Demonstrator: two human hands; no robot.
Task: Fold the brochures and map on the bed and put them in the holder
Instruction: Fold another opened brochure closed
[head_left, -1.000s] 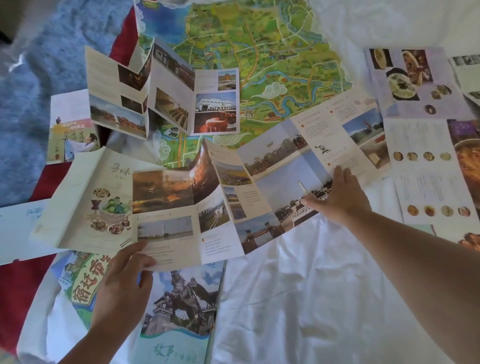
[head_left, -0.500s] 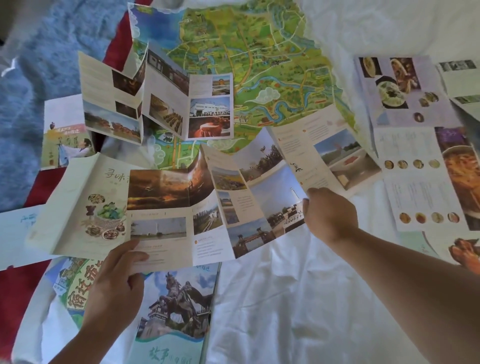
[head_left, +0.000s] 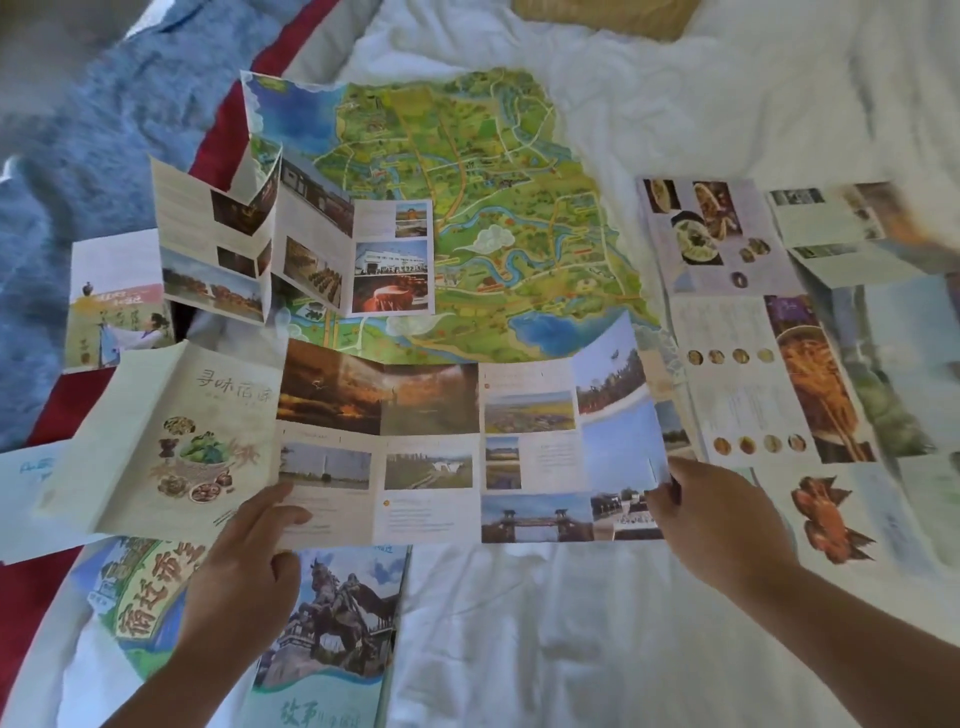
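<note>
White rumpled bed (head_left: 519, 634), blue blanket (head_left: 78, 156) toward its left edge; paper spread all over. Photo brochure (head_left: 431, 447) is opened out full width across the bed's middle, lifted by both ends; left hand (head_left: 244, 566) pinches its near-left corner, thumb on top, fingers curled beneath; right hand (head_left: 722, 525) is clamped on the right end near the bottom corner, fingers round the edge. Probably held stretched like this so the creases show and the panels can be swung together; folding looks barely begun, no panel closed. Map (head_left: 467, 208) lies open behind it toward the far edge, partly under a half-standing accordion brochure (head_left: 291, 249), so it likely waits its turn. Cream food brochure (head_left: 171, 441) is overlapped by the held one's left end; food leaflets (head_left: 727, 312) toward the right edge, blurred. Holder not in view; nothing looks stowed.
</note>
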